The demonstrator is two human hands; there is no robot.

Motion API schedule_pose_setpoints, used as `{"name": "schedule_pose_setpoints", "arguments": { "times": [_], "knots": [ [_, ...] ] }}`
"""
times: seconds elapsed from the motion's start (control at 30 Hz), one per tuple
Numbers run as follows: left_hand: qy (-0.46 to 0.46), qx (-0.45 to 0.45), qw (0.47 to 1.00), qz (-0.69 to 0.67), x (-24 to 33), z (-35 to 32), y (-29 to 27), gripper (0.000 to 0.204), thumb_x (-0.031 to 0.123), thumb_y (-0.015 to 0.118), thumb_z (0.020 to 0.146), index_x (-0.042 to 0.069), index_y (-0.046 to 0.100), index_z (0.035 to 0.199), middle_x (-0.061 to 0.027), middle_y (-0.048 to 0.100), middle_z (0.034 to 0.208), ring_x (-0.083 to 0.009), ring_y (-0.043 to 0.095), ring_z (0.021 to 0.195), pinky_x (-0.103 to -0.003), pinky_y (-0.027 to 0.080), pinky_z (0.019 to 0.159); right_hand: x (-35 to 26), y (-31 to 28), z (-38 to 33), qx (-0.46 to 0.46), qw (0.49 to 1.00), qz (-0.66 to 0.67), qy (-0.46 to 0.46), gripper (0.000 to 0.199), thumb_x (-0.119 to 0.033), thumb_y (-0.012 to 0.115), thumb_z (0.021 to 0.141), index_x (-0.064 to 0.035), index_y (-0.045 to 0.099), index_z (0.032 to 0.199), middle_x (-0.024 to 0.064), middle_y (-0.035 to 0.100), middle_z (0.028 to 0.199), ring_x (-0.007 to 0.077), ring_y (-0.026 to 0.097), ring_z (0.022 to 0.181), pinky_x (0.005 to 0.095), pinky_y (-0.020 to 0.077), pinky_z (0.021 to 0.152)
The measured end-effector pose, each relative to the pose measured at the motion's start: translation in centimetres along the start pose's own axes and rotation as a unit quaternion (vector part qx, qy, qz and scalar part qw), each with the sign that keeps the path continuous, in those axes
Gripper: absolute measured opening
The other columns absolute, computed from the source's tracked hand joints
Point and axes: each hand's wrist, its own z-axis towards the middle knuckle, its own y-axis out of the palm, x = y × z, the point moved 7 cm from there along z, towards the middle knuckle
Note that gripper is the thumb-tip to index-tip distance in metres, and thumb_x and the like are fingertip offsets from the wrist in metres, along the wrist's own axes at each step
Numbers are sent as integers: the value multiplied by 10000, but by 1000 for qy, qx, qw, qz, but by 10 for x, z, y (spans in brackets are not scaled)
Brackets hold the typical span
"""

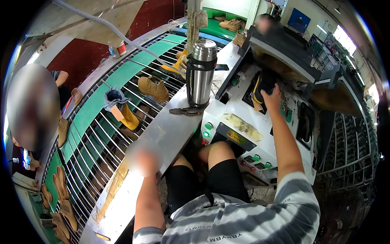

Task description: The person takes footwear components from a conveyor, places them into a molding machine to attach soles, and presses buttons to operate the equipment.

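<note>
Your right hand grips the dark shoe seated in the white machine, far right. Keep it pressed square. Your left hand rests on the metal table; whether its fingers are open I cannot tell.

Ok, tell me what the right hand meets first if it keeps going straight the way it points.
The right hand already rests on the dark shoe sitting in the white machine. Straight on, it would likely press into that shoe first, then the dark housing behind; depth there is unclear.
</note>
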Motion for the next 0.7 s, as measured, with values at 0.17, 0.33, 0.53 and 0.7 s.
{"name": "schedule_pose_setpoints", "arguments": {
  "times": [0.17,0.33,0.53,0.7],
  "knots": [
    [-17,62,996,-56,-24,6,15,298,258,619,866,54,618,1084,-128,635,1053,-271,612,980,-393,488,831,24,56,73,-125,959,-114,226,1229,-575,783,582,-58,155,1503,285,363,1448,383,401,1331,411,354,1087],
    [-47,32,998,-29,-6,3,-4,294,249,613,874,52,611,1092,-128,631,1058,-271,606,989,-394,483,840,51,90,92,-240,912,-188,274,1218,-413,784,555,30,135,1486,293,347,1460,378,392,1342,383,345,1096],
    [8,83,996,1,-29,9,25,279,243,608,869,55,612,1075,-127,621,1050,-277,591,991,-408,467,855,-10,26,140,-87,977,-165,108,1015,-384,743,510,28,412,1378,281,454,1385,379,462,1275,380,385,1049],
    [41,106,993,-14,-47,7,47,231,211,597,831,63,617,1007,-131,589,1007,-309,553,980,-446,426,886,-71,-36,149,-80,992,-94,34,1032,-370,722,522,44,375,1402,278,468,1374,383,463,1274,378,377,1045]
  ]
}}
